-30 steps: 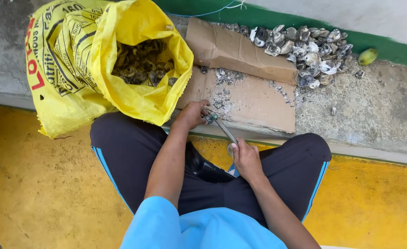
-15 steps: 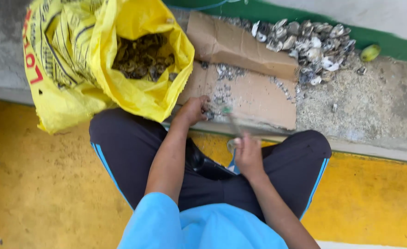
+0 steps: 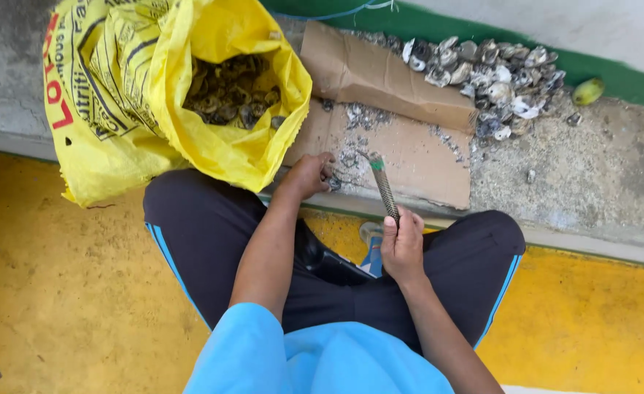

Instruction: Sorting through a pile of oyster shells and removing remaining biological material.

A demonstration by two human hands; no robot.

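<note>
My left hand [image 3: 309,175] rests on the near edge of a flat piece of cardboard [image 3: 409,149] and grips a small dark shell [image 3: 334,181] against it. My right hand [image 3: 402,244] is closed around the lower end of a ridged metal rod [image 3: 383,186], which points up and away toward the shell. The rod's tip hangs just above the cardboard, to the right of my left hand. Grey shell chips lie scattered on the cardboard.
An open yellow woven sack [image 3: 212,95] full of dark shells stands at the left. A heap of pale opened shells [image 3: 490,73] lies at the back right by a green wall strip. A green fruit [image 3: 588,91] sits beyond it. Yellow floor lies under my crossed legs.
My right hand has lifted the rod from lying low beside the shell to standing raised above the cardboard. The left hand stays on the shell.
</note>
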